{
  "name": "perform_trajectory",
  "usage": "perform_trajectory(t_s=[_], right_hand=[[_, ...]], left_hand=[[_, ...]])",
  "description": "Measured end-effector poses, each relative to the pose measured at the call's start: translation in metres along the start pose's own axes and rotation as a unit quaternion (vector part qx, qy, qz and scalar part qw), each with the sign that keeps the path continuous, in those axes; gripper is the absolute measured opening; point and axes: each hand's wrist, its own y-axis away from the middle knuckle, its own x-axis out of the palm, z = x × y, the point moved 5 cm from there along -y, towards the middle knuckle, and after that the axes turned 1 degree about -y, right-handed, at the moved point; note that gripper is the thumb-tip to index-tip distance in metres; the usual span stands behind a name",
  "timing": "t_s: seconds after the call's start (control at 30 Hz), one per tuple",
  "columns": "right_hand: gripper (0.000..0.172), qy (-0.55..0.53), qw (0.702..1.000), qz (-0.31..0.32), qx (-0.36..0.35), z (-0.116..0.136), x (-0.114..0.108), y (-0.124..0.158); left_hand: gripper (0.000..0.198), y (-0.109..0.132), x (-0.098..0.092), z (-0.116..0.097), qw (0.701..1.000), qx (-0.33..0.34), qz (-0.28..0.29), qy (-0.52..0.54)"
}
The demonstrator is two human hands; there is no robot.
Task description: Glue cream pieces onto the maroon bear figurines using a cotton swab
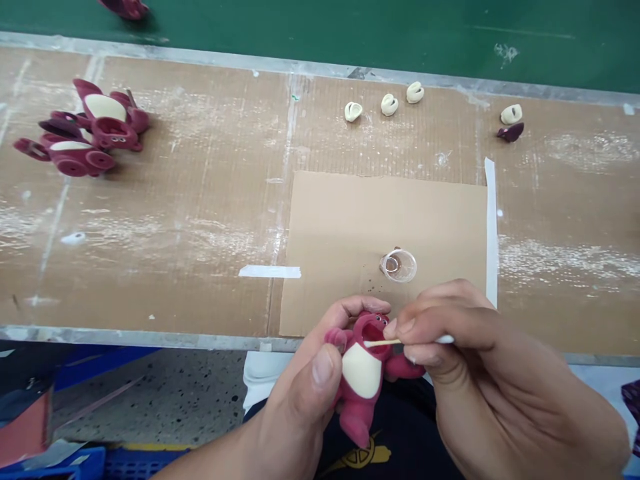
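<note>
My left hand (310, 387) is wrapped round a dark pink toy bear (361, 370) with a cream belly and a wide open mouth, held in front of my lap near the table's front edge. Pinched in my right hand (465, 353) is a cotton swab (385, 343). One white tip touches or nearly touches the lower edge of the bear's mouth, and the other sticks out past my fingers. A small clear plastic cup (401, 265) with a little brown-looking content stands on a cardboard sheet (345, 227) just beyond my hands.
More pink toy bears (105, 107) lie at the left. Several small cream parts (389, 105) and a dark purple piece (511, 133) sit along the back edge. White tape strips (491, 233) border the cardboard. Below the table at left is a blue crate (135, 463).
</note>
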Motion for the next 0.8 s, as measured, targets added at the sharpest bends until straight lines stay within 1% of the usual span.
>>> perform_trajectory(t_s=[0.07,0.17,0.27,0.37,0.5,0.6,0.73,0.77,0.8], right_hand=[[0.025,0.01,1.0,0.012,-0.001,0.0008,0.0002,0.0014],[0.022,0.014,0.999,0.035,0.015,0.0,0.0019,0.0047],[0.019,-0.002,0.999,0.034,0.019,-0.0012,0.0035,0.005],[0.019,-0.008,0.999,0.034,0.016,-0.0041,0.0061,0.0023],[0.02,0.002,1.0,0.016,0.001,-0.0073,0.0045,0.0003],[0.018,0.034,0.999,0.019,-0.008,-0.0078,0.0,-0.001],[0.012,0.117,0.989,0.079,-0.034,-0.0032,-0.0002,-0.0042],[0.012,0.137,0.986,0.087,-0.035,-0.002,0.001,-0.0044],[0.014,0.152,0.985,0.078,-0.03,-0.0009,0.0016,-0.0042]], left_hand=[[0.051,0.0012,-0.0012,0.0004,1.0,0.01,-0.001,-0.01],[0.049,0.0035,-0.0039,0.0021,0.999,0.034,0.011,-0.036],[0.048,0.0036,-0.0056,0.0038,0.997,0.047,0.012,-0.056],[0.047,0.0009,-0.0026,0.0049,0.998,0.045,0.022,-0.028],[0.041,-0.001,0.001,0.004,0.999,0.044,0.029,-0.006],[0.045,0.0008,0.0009,0.0023,0.999,0.038,0.024,-0.017],[0.05,0.0033,-0.0027,0.0041,0.999,0.031,0.02,-0.031],[0.048,0.0029,-0.0036,0.0052,0.999,0.033,0.023,-0.026],[0.047,0.0019,-0.0044,0.0063,0.999,0.036,0.025,-0.023]])
